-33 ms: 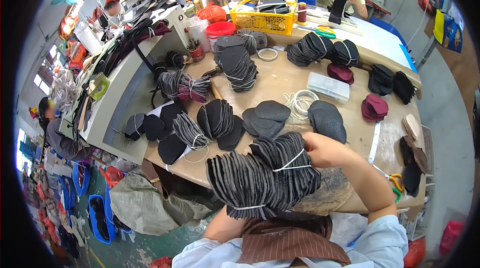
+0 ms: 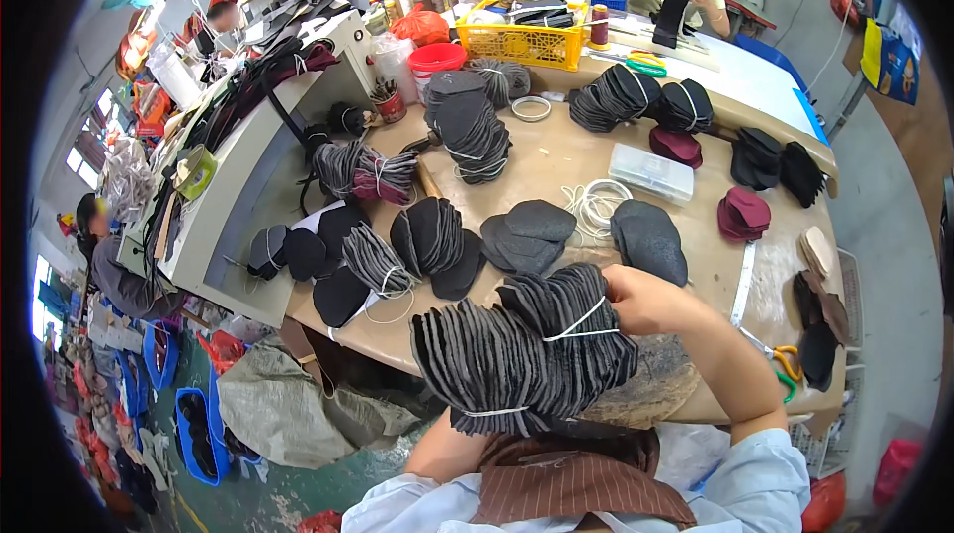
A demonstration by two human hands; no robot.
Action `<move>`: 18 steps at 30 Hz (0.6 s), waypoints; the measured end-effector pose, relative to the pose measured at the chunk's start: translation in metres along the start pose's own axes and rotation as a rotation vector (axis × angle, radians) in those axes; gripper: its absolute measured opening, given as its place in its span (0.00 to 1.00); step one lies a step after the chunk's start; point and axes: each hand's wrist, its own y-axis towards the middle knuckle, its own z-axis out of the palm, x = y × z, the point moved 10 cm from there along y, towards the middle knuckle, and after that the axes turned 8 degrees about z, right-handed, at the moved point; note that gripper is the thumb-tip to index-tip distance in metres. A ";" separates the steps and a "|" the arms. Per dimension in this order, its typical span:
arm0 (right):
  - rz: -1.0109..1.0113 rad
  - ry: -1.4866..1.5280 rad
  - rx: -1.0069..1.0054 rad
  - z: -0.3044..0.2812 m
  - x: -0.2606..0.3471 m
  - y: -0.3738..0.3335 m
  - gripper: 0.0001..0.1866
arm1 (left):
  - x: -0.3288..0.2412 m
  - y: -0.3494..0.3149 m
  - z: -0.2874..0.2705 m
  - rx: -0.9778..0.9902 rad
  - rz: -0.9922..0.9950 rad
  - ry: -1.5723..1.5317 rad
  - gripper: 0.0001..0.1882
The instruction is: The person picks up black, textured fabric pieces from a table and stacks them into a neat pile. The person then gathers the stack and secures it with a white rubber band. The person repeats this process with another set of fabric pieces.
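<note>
Two thick bundles of dark grey and black cut fabric pieces are held side by side in front of my body. White cord ties both the left bundle (image 2: 467,354) and the right bundle (image 2: 576,334). My right hand (image 2: 641,297) grips the right bundle at its upper right edge, its fingertips partly hidden by the pieces. My left forearm (image 2: 442,452) rises from below behind the left bundle; the hand itself is hidden. Just beyond the bundles lie loose dark oval pieces (image 2: 529,235) and a coil of white cord (image 2: 598,207).
Tied stacks of dark pieces (image 2: 475,131) stand on the brown table (image 2: 556,160). A clear plastic box (image 2: 651,173) sits mid-table. At right are maroon pieces (image 2: 743,213) and orange-handled scissors (image 2: 787,362). A yellow crate (image 2: 522,44) stands at the back; a sewing machine (image 2: 238,205) borders the left.
</note>
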 end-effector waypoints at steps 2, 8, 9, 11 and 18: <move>0.030 -0.038 -0.006 -0.004 -0.008 -0.006 0.10 | -0.001 0.005 0.004 0.008 0.000 0.001 0.46; -0.029 -0.296 0.060 -0.002 0.015 -0.041 0.12 | -0.013 0.006 0.003 0.010 0.008 -0.003 0.46; -0.017 -0.334 0.126 0.007 0.017 -0.041 0.12 | -0.012 0.004 0.003 0.008 0.002 0.000 0.46; 0.033 -0.353 0.191 0.016 0.008 -0.037 0.10 | -0.004 -0.001 0.003 0.002 -0.017 -0.004 0.46; 0.275 0.486 0.115 0.008 -0.045 -0.020 0.10 | 0.017 -0.015 0.007 -0.015 -0.081 -0.002 0.47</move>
